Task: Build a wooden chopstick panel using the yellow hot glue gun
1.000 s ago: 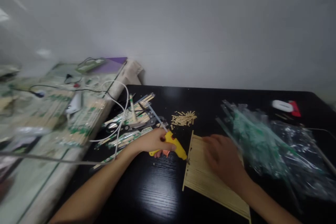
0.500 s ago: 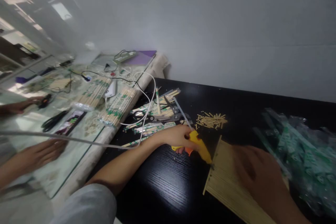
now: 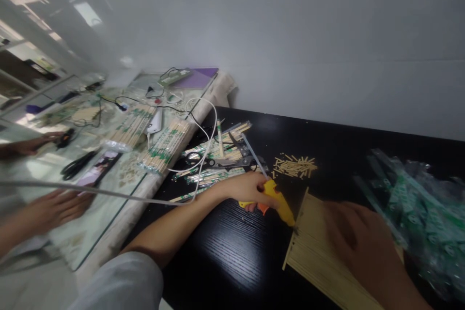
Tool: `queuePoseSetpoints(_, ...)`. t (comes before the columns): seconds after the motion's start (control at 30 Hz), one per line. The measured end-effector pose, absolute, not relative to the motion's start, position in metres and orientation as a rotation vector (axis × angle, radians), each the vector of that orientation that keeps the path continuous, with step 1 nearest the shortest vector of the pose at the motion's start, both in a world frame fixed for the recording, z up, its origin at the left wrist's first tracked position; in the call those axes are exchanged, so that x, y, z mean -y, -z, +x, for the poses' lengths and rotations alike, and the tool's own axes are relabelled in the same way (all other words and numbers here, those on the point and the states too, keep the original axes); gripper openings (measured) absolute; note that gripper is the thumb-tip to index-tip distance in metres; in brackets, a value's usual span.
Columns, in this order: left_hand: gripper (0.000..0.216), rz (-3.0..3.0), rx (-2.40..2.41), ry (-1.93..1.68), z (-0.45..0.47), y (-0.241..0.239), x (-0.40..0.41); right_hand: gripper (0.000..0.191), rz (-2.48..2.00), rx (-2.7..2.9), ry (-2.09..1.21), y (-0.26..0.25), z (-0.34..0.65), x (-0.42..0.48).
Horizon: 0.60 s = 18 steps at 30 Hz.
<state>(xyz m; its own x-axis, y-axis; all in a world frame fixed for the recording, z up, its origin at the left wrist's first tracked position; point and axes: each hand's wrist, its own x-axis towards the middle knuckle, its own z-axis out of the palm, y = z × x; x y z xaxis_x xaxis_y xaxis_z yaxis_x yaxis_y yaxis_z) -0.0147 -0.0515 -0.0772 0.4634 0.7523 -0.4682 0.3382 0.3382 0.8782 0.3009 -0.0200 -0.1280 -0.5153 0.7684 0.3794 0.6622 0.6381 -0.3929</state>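
Observation:
My left hand (image 3: 247, 189) is closed round a yellow glue gun (image 3: 276, 202) with an orange trigger. The gun's nozzle touches the left edge of a flat panel of glued wooden sticks (image 3: 319, 256) lying on the black table (image 3: 225, 256). My right hand (image 3: 363, 242) lies flat on top of that panel, fingers spread, pressing it down. A small heap of cut stick pieces (image 3: 294, 166) lies just beyond the gun.
Scissors (image 3: 218, 160), wrapped chopsticks and a white cable (image 3: 203, 140) are piled left of the gun. Empty green-printed plastic wrappers (image 3: 410, 203) lie at the right. On the adjoining light table, chopstick bundles (image 3: 163, 147) and another person's hands (image 3: 54, 208) are at the left.
The view swung left, showing the neighbouring table and another person's hands. My left hand keeps the glue gun at the panel's edge; my right hand stays on the panel.

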Motion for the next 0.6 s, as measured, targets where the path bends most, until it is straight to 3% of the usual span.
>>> queuePoseSetpoints(0.6, 0.028, 1.207, -1.126, -0.368, -0.0145, 0.0734, 0.0528, 0.032, -1.143, 2.305, -0.267, 0.1283, 0.2978, 0.0228)
